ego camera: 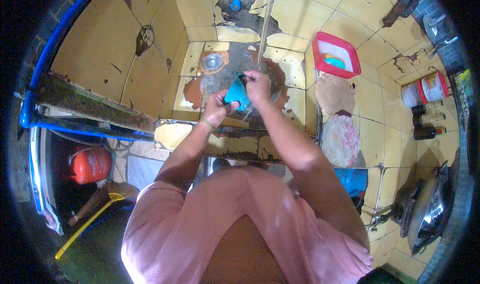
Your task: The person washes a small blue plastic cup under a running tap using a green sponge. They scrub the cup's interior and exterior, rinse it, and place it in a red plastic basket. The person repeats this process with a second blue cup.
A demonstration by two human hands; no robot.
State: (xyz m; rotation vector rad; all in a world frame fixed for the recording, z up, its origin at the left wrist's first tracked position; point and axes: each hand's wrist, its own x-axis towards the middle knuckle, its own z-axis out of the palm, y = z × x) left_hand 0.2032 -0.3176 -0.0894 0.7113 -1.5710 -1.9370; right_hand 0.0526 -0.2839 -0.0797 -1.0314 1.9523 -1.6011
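Observation:
Over a tiled basin (298, 96) with worn, wet patches, both my hands hold a turquoise cloth or sponge pad (237, 94); its exact kind is unclear. My left hand (218, 105) grips its lower left edge, with the thumb on top and a thin green band on the wrist. My right hand (257, 86) pinches its upper right edge. A narrow stream of water (265, 28) falls just beyond my right hand. A round metal drain (212, 62) lies in the basin floor, left of and beyond the cloth or pad.
Right of the basin, a red-rimmed plastic container (318, 53) stands beside two round, flat items (340, 139). Farther right are a labelled tub (435, 87), bottles (427, 132) and a wok (429, 210). A blue pipe (35, 74) borders the left; a yellow handle (84, 227) lies below.

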